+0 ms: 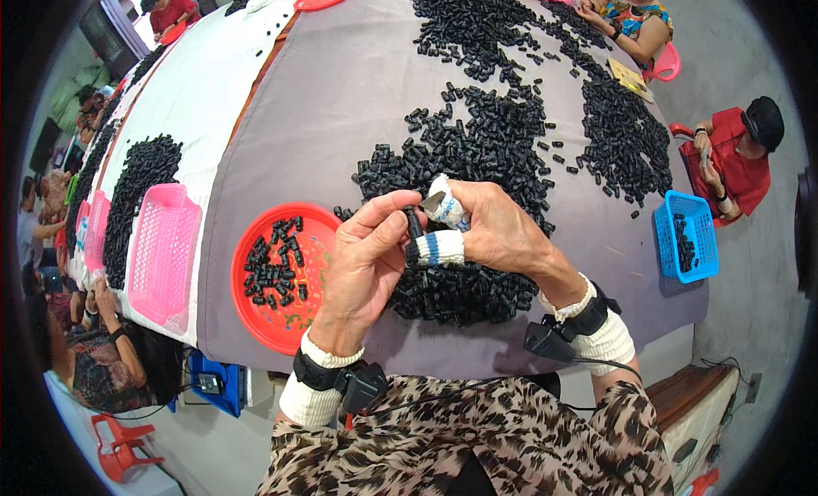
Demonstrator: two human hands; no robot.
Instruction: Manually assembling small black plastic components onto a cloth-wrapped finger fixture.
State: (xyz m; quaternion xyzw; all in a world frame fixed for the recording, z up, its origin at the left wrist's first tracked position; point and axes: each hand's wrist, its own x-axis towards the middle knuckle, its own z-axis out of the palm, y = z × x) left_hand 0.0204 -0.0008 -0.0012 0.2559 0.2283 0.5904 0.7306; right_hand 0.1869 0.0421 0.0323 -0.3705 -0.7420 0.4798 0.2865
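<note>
My left hand [368,253] pinches a small black tube-shaped part [415,225] between thumb and fingers, above the table. My right hand [507,227] is closed in against the same part from the other side. White wrappings cover its thumb and forefinger, the thumb's one with blue stripes [440,248]. Just beyond and beneath both hands spreads a big heap of similar black parts [477,147]. Beside my left hand lies a round red tray [245,313] with several black parts on it.
Pink baskets [162,257] stand to the left by another black pile [141,185]. A blue basket [704,240] sits at the table's right edge. More black heaps [626,134] lie farther off. A person in red [737,159] works on the right; others sit around the tables.
</note>
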